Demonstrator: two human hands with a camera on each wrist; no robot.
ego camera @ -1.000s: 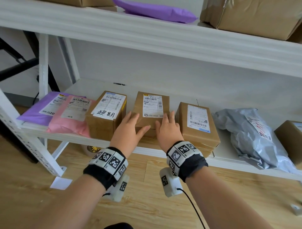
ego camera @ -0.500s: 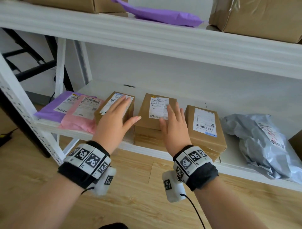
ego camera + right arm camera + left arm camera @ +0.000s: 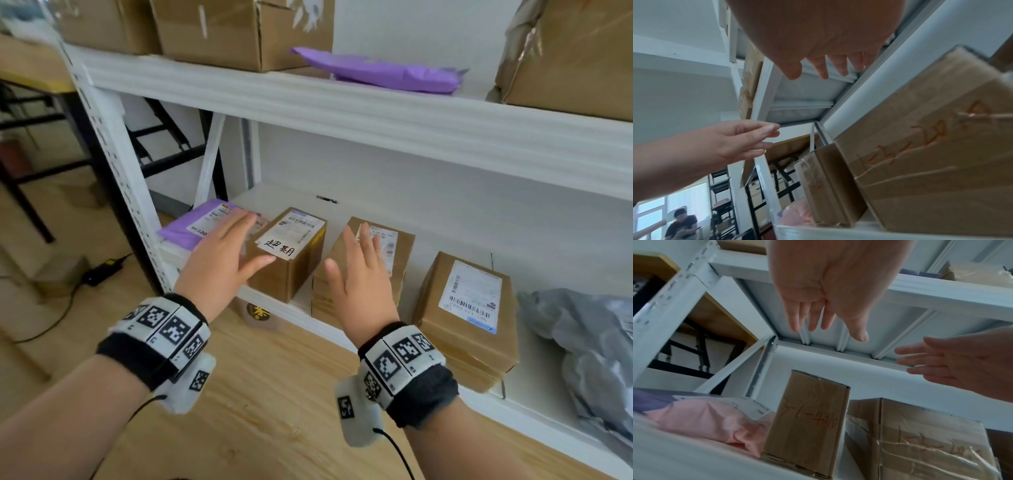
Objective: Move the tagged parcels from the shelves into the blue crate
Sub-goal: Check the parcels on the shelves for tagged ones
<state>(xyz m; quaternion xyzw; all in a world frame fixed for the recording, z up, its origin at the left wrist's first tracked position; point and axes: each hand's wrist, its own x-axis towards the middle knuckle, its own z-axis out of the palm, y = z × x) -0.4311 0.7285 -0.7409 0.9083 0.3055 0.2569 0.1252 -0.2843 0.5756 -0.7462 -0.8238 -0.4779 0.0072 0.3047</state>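
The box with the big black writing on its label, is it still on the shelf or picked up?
On the shelf. The tagged box sits on the lower shelf; both open hands hover near it, neither holding it.

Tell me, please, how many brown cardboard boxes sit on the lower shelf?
3 fully in view: the handwritten-tag box by the left hand, the middle box behind the right hand, and the right box. More may lie beyond the frame's right edge.
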